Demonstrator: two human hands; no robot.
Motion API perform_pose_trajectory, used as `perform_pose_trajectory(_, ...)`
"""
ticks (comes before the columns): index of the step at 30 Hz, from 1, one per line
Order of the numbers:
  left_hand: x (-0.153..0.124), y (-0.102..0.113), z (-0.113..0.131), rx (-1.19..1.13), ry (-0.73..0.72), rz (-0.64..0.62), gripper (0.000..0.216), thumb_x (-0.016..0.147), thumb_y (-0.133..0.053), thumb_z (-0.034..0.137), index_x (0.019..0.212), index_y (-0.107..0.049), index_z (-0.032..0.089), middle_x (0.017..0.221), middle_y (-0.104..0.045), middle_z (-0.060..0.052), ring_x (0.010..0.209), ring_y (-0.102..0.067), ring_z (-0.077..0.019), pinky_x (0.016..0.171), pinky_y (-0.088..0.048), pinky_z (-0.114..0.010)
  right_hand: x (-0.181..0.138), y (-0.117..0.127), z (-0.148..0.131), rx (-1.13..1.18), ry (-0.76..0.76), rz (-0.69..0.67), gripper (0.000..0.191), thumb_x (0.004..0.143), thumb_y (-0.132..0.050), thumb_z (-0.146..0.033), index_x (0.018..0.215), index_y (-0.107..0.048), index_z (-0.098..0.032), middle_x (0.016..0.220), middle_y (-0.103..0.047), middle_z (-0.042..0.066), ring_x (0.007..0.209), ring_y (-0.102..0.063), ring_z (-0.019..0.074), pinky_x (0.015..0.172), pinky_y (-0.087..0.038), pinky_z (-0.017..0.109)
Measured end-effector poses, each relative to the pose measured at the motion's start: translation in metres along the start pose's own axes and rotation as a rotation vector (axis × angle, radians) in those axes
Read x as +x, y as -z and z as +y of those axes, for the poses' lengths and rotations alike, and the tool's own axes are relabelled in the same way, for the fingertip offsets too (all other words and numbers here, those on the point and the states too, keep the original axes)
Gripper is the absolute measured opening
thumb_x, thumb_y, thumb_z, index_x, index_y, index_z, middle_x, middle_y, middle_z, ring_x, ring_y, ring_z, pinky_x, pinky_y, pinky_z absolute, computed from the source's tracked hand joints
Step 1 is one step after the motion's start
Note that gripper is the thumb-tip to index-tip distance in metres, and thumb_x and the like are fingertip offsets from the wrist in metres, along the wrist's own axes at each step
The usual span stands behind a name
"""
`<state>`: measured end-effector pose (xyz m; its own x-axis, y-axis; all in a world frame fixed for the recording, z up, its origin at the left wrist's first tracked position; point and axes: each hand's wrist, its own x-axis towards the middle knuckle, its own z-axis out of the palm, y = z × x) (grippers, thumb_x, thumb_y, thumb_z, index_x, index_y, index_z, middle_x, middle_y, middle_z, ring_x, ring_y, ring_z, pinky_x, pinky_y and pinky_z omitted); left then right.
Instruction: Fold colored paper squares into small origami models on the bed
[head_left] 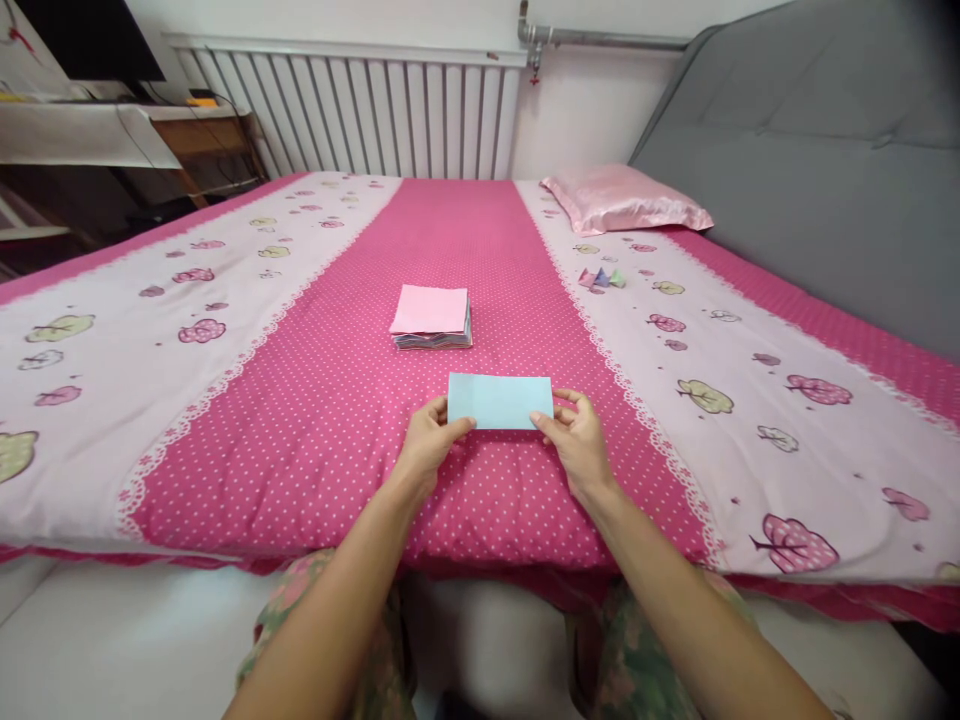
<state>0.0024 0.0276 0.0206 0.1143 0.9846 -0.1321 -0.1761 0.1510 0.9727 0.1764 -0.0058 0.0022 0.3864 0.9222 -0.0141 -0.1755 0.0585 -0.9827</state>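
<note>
In front of the paper stack (pixel 431 312), left hand (pixel 432 440) and right hand (pixel 582 442) pinch the blue paper (pixel 500 400) by its ends; best held evenly taut, though folds are hard to confirm.

Blue sheet (pixel 501 402): smooth matt paper; pillow (pixel 626 197): glossy satiny cloth.

Left hand (pixel 431 435): I'm pinching, thumb uppermost, beyond my knees (pixel 283 600).
Right hand (pixel 579 440): pinching likewise.
Forearms (pixel 352 580): converging past the knees.
</note>
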Motion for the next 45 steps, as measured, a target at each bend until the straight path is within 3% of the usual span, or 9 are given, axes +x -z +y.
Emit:
perform_pose_trajectory(3,0.0,0.002,-0.003,-0.009,0.057,-0.083,0.018,0.055,-0.07,0.017,0.071,-0.065,0.01,0.063,-0.063,-0.003,0.051,-0.05,-0.0073,0.05,-0.038,-0.018,0.001,0.001,0.0,0.027,-0.008,-0.012,0.05,0.062,-0.07,-0.026,0.104,-0.045,-0.02,0.078,-0.064,0.0,0.065,-0.058,0.0127,0.051,-0.039,0.021)
perform_pose_trajectory(8,-0.003,0.001,-0.003,-0.097,0.131,-0.156,0.035,0.061,-0.073,0.029,0.09,-0.066,0.01,0.084,-0.068,-0.009,0.075,-0.061,-0.0158,0.068,-0.047,-0.025,0.001,0.0,-0.001,0.057,-0.013,-0.09,0.045,0.063,-0.069,-0.027,0.102,-0.048,-0.021,0.078,-0.063,0.0,0.064,-0.056,0.0115,0.048,-0.036,0.019)
perform_pose_trajectory(13,-0.005,0.001,-0.001,-0.106,0.173,-0.141,0.039,0.059,-0.075,0.032,0.091,-0.066,0.012,0.088,-0.068,-0.009,0.075,-0.062,-0.0168,0.06,-0.048,-0.023,-0.001,-0.002,-0.005,0.102,-0.041,-0.139,0.045,0.062,-0.07,-0.028,0.102,-0.05,-0.021,0.082,-0.064,0.0,0.066,-0.056,0.0117,0.047,-0.036,0.018)
perform_pose_trajectory(19,-0.005,-0.002,-0.001,-0.158,0.151,-0.11,0.035,0.058,-0.076,0.03,0.087,-0.067,0.012,0.087,-0.069,-0.008,0.073,-0.062,-0.0154,0.061,-0.048,-0.022,-0.002,-0.003,-0.006,0.195,-0.133,-0.178,0.039,0.061,-0.073,-0.028,0.094,-0.055,-0.022,0.085,-0.064,-0.001,0.068,-0.056,0.0107,0.048,-0.04,0.018)
perform_pose_trajectory(25,-0.01,-0.006,0.0,-0.199,0.133,-0.169,0.033,0.06,-0.075,0.029,0.089,-0.067,0.015,0.088,-0.069,-0.006,0.077,-0.062,-0.0156,0.067,-0.047,-0.024,-0.006,-0.007,-0.007,0.263,-0.212,-0.27,0.03,0.06,-0.075,-0.023,0.086,-0.061,-0.02,0.082,-0.065,-0.002,0.066,-0.055,0.0077,0.05,-0.041,0.015)
perform_pose_trajectory(30,-0.013,-0.009,0.0,-0.189,0.155,-0.219,0.032,0.061,-0.074,0.028,0.089,-0.067,0.015,0.095,-0.068,-0.007,0.082,-0.062,-0.0169,0.071,-0.047,-0.026,-0.008,-0.008,-0.006,0.229,-0.239,-0.32,0.029,0.058,-0.075,-0.026,0.083,-0.064,-0.019,0.086,-0.068,0.0,0.072,-0.059,0.0115,0.053,-0.042,0.018)
perform_pose_trajectory(37,-0.012,-0.009,-0.006,-0.197,0.1,-0.276,0.034,0.061,-0.074,0.028,0.091,-0.067,0.014,0.097,-0.067,-0.009,0.086,-0.061,-0.0193,0.081,-0.045,-0.031,-0.006,-0.006,-0.005,0.221,-0.258,-0.33,0.026,0.058,-0.075,-0.029,0.079,-0.065,-0.018,0.082,-0.067,0.001,0.06,-0.054,0.0082,0.046,-0.037,0.017)
perform_pose_trajectory(41,-0.007,-0.01,-0.01,-0.012,0.034,-0.19,0.035,0.063,-0.071,0.032,0.09,-0.066,0.011,0.089,-0.067,-0.01,0.075,-0.061,-0.017,0.067,-0.045,-0.026,-0.005,-0.007,-0.004,0.237,-0.219,-0.268,0.027,0.055,-0.076,-0.028,0.078,-0.064,-0.018,0.077,-0.066,-0.001,0.057,-0.052,0.008,0.044,-0.036,0.018)
perform_pose_trajectory(45,-0.004,-0.009,-0.014,0.26,-0.163,0.121,0.044,0.061,-0.071,0.033,0.099,-0.059,0.013,0.084,-0.063,-0.008,0.065,-0.056,-0.0131,0.058,-0.043,-0.024,-0.002,-0.009,-0.002,0.261,-0.155,-0.112,0.027,0.053,-0.077,-0.028,0.075,-0.063,-0.019,0.075,-0.065,-0.001,0.056,-0.052,0.0077,0.041,-0.034,0.018)
